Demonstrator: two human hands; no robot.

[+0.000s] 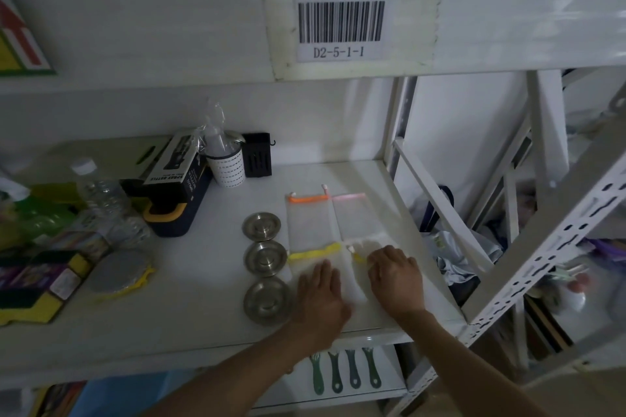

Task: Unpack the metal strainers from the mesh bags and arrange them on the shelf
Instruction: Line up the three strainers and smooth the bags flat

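Three round metal strainers stand in a column on the white shelf: far, middle and near. Right of them lie flat white mesh bags: one with an orange drawstring top, one with a pink top, one with a yellow top. My left hand presses flat on the yellow-topped bag. My right hand rests palm down on another white mesh bag near the shelf's front right corner. Neither hand grips anything.
At the back left stand a spray-bottle box, a white perforated cup, a black holder and a water bottle. Sponges and a grey scourer lie at left. Green-handled tools hang below. Slanted shelf braces stand right.
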